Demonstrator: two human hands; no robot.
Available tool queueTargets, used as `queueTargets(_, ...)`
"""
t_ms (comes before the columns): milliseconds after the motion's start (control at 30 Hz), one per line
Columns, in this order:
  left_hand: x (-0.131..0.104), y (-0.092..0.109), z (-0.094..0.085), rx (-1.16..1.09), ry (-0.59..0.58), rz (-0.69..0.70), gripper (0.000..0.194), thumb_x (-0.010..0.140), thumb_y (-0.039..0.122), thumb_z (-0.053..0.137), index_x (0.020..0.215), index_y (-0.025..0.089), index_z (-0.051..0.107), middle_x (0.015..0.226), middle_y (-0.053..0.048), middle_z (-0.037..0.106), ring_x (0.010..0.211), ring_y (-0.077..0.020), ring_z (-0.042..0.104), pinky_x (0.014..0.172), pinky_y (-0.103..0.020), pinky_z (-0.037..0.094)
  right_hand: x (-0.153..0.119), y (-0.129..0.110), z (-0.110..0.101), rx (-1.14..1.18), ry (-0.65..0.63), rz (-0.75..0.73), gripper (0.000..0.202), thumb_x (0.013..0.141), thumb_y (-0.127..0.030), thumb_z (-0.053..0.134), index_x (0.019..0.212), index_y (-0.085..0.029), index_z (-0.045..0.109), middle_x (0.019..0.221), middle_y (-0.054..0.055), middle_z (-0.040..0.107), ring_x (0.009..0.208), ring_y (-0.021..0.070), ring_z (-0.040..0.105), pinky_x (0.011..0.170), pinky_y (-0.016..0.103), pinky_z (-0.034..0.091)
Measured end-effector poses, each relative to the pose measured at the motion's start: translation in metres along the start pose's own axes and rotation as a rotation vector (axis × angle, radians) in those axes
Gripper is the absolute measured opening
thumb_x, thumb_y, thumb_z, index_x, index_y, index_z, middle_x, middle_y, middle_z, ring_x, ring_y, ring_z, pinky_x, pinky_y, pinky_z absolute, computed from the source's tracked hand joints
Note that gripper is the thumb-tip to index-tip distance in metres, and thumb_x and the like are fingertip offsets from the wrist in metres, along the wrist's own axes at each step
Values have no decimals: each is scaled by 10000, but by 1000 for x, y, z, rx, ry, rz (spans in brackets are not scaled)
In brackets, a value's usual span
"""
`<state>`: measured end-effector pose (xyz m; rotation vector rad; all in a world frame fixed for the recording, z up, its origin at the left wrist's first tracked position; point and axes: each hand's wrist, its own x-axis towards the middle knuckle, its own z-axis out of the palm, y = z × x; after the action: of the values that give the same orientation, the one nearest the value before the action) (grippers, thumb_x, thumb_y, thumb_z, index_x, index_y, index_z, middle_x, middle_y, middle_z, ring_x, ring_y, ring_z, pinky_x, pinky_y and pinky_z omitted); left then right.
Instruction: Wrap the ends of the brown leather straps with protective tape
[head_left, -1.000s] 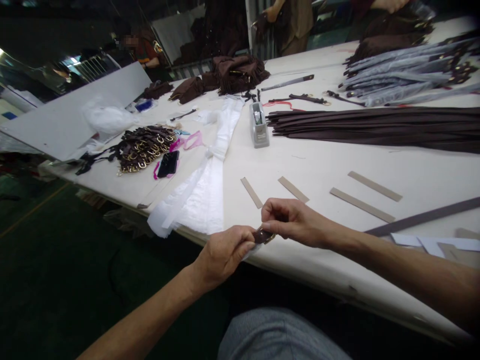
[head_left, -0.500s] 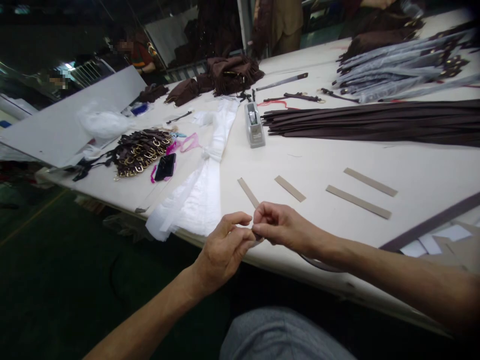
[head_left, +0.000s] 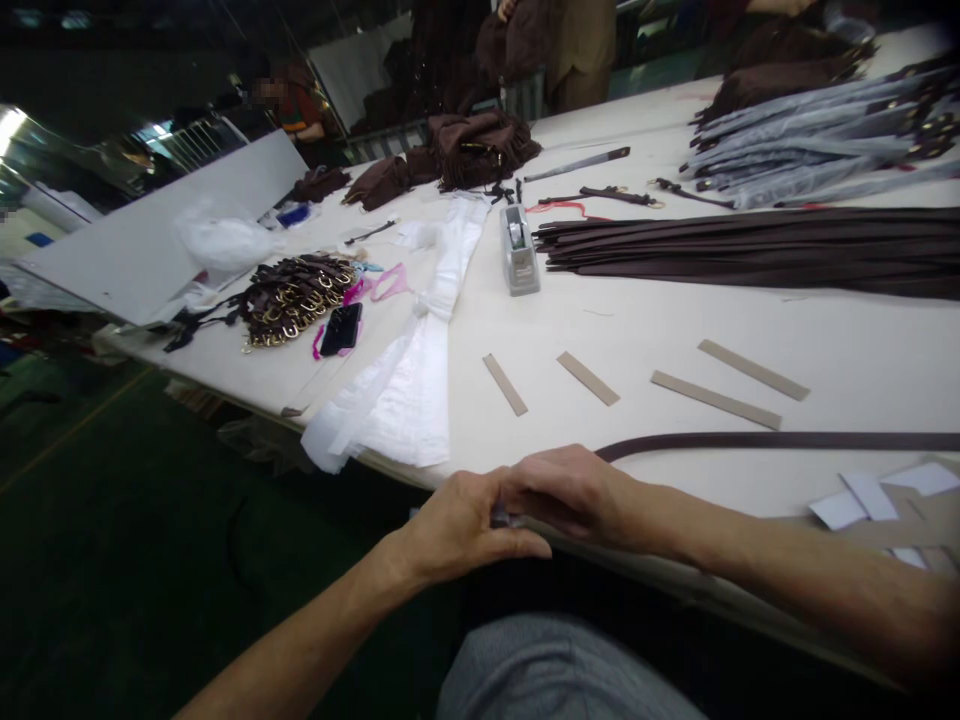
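Both hands meet at the table's front edge. My left hand [head_left: 469,520] has its thumb stretched out to the right, its fingers partly covered by the other hand. My right hand [head_left: 566,490] is curled palm down against it, around the end of a long dark brown strap [head_left: 720,440] that runs right across the table. A small greyish bit shows between the hands, too hidden to make out. Beyond them lie four beige strips, among them a short one [head_left: 505,385], another short one [head_left: 588,378] and a longer one [head_left: 716,400].
A tape dispenser [head_left: 520,262] stands mid-table beside a bundle of dark straps [head_left: 750,245]. White plastic film [head_left: 401,395], a phone [head_left: 342,329] and ringed brown pieces [head_left: 296,300] lie left. White and beige cards [head_left: 870,500] lie right. People are at the back.
Both hands have come down slightly, the right now curled over where it pinched before. The dark strap has shifted and now lies straighter across the table. The near short strip is fully visible.
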<state>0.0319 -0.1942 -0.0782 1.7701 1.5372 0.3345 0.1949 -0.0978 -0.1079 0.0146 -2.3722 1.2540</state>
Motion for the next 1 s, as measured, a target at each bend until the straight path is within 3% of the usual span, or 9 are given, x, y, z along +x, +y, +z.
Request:
queueTargets(100, -2, -4, -3, 57, -6, -86, 353, 705, 464, 655, 904, 180, 590, 739, 13, 617, 677, -148, 556, 600, -222, 379, -3, 5, -10, -101, -86, 74, 254, 888, -320, 481, 1052, -139, 550, 836, 65, 644, 718, 137, 584, 634, 240, 435)
queueTargets(233, 0, -7, -1, 198, 8, -178, 313, 720, 483, 625, 777, 177, 587, 677, 6, 608, 634, -155, 550, 546, -226, 327, 0, 6, -22, -122, -202, 255, 296, 888, -392, 470, 879, -140, 624, 709, 27, 633, 608, 113, 557, 551, 208, 385)
queueTargets(400, 10, -3, 5, 146, -67, -133, 320, 701, 480, 643, 801, 177, 628, 712, -16, 640, 654, -177, 574, 563, -234, 352, 10, 1, -17, -112, -319, 197, 234, 889, -294, 477, 836, -141, 647, 657, 16, 621, 554, 92, 529, 530, 196, 347)
queueTargets(533, 12, -5, 6, 85, -17, -171, 346, 684, 497, 643, 839, 187, 639, 727, -13, 649, 695, -191, 580, 598, -238, 394, 12, 2, -15, -242, -297, 295, 258, 855, -367, 518, 810, -154, 657, 589, 9, 597, 482, 90, 470, 471, 205, 282)
queueTargets(633, 11, -7, 7, 57, 16, -155, 316, 678, 455, 658, 856, 194, 652, 733, -16, 661, 724, -204, 589, 637, -250, 419, 15, 3, -14, -241, -315, 301, 165, 806, -299, 582, 750, -167, 664, 545, -14, 576, 448, 76, 433, 461, 198, 271)
queueTargets(733, 12, -8, 9, 16, 35, -128, 312, 670, 445, 666, 871, 206, 658, 740, -12, 666, 742, -209, 591, 649, -252, 426, 18, 3, -15, -208, -342, 286, 144, 810, -278, 578, 806, -174, 677, 586, -5, 611, 471, 83, 475, 480, 196, 301)
queueTargets(867, 17, -14, 16, 52, 42, -208, 352, 653, 525, 651, 726, 180, 649, 616, -4, 601, 639, -184, 555, 574, -246, 397, 23, -1, -19, -239, -373, 250, 169, 836, -282, 552, 867, -161, 666, 668, 25, 652, 551, 110, 546, 517, 204, 337)
queueTargets(1000, 22, -21, 21, -258, -53, -275, 371, 628, 469, 699, 775, 137, 628, 611, 3, 557, 543, -137, 508, 497, -233, 381, 29, -5, -22, -335, -467, 236, 115, 770, -134, 594, 831, -181, 680, 669, 16, 662, 560, 119, 561, 511, 211, 319)
